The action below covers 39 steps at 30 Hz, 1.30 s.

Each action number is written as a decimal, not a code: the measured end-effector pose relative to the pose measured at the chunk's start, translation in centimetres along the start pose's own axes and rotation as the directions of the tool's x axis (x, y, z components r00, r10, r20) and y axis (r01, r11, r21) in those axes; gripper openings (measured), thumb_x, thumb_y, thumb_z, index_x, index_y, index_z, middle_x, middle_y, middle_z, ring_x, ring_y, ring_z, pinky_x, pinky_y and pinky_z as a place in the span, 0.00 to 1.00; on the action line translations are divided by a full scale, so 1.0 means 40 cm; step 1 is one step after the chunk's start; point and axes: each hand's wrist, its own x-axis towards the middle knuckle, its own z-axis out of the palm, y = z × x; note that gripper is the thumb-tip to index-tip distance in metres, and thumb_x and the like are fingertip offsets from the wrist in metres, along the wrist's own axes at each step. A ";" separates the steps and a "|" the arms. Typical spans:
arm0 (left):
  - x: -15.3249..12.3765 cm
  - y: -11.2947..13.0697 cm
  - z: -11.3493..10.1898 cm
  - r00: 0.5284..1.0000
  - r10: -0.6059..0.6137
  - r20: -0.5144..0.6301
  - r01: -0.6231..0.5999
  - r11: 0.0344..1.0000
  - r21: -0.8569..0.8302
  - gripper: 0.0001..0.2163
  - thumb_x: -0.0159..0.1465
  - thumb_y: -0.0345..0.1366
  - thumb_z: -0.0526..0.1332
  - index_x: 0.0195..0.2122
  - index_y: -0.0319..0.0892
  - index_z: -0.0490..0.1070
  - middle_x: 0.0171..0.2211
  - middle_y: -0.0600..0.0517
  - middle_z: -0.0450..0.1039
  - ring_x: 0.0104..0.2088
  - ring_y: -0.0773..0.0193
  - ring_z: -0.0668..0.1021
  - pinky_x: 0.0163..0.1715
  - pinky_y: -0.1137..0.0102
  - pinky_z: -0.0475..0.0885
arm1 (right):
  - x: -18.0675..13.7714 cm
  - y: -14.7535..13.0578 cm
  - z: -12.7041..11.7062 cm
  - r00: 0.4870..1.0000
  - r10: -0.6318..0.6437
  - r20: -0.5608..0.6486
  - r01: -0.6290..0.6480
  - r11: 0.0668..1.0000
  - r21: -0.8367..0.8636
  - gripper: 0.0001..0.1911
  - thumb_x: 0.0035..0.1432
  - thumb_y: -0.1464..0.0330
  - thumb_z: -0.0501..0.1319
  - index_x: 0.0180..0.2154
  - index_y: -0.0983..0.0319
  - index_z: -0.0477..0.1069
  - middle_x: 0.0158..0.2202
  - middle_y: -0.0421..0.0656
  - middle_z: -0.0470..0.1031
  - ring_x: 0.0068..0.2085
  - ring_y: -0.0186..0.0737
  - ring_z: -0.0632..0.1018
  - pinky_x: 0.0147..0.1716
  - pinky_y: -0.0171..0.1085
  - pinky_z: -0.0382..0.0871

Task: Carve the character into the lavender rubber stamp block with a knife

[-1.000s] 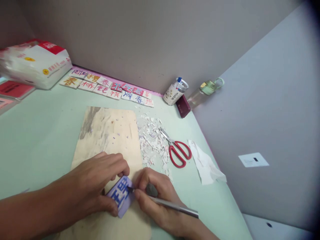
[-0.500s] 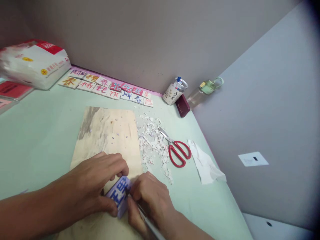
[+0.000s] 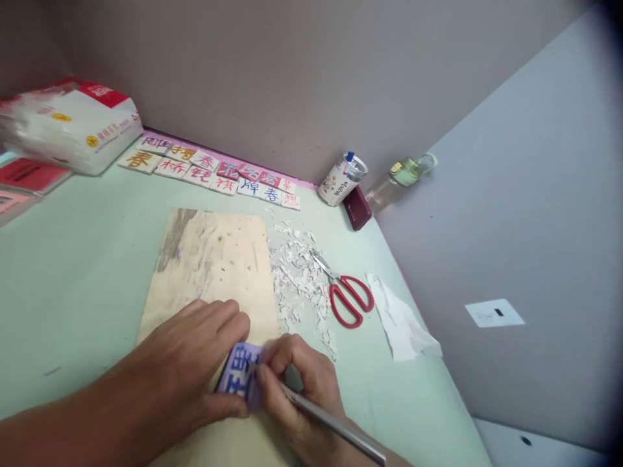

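Right grip (image 3: 304,383): I have it pinching a slim silver tool (image 3: 335,425) pen-fashion, tip down at the block; whether it bites, I can't tell.
Left grip (image 3: 204,353): thumb and curled fingers clamped around the block, thumb at its near end.
Block (image 3: 238,376): purple, blue strokes on the upper face; between my two grips, over the near part of the board. Right side partly hidden by fingers.
Step in hand: carving around the blue strokes, I judge; tool probably a craft knife.
Next move calls for: firm left hold, short controlled strokes, left thumb clear of the tip's line.
Board (image 3: 219,240): pale wood, grey-stained at the far left corner; purple specks on it fit with cutting.
Scraps (image 3: 302,275): white, strewn just right of the board.
Scissors (image 3: 351,308): red-handled, unused, tips among the scraps.
Tissue (image 3: 402,327): crumpled, right of the scissors.
Tiles (image 3: 172,168): lettered, two rows along the far edge.
Worktop (image 3: 82,259): pale green, under everything.
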 end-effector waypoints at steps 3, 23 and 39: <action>-0.011 -0.015 -0.009 0.999 0.002 0.054 0.000 0.999 -0.035 0.17 0.47 0.29 0.72 0.35 0.45 0.70 0.36 0.57 0.70 0.38 0.58 0.70 0.39 0.65 0.60 | 0.003 0.003 0.000 0.998 -0.064 0.000 0.064 0.998 -0.017 0.12 0.62 0.71 0.59 0.28 0.59 0.59 0.27 0.39 0.74 0.27 0.33 0.74 0.27 0.32 0.66; -0.007 -0.009 -0.010 0.998 0.050 -0.023 -0.048 0.994 0.098 0.16 0.50 0.30 0.72 0.29 0.45 0.63 0.30 0.57 0.70 0.33 0.59 0.69 0.35 0.65 0.58 | 0.013 0.020 0.016 0.916 -0.402 -0.009 0.395 0.903 -0.169 0.11 0.57 0.77 0.58 0.31 0.57 0.58 0.25 0.39 0.71 0.26 0.36 0.71 0.25 0.35 0.64; -0.007 -0.066 0.016 0.985 0.172 -0.036 -0.170 0.985 0.039 0.17 0.56 0.45 0.75 0.36 0.46 0.68 0.35 0.57 0.71 0.35 0.58 0.72 0.38 0.64 0.60 | 0.013 0.022 -0.005 0.788 -0.557 0.262 0.615 0.706 -0.351 0.14 0.71 0.75 0.53 0.29 0.60 0.63 0.28 0.42 0.70 0.31 0.39 0.68 0.30 0.40 0.63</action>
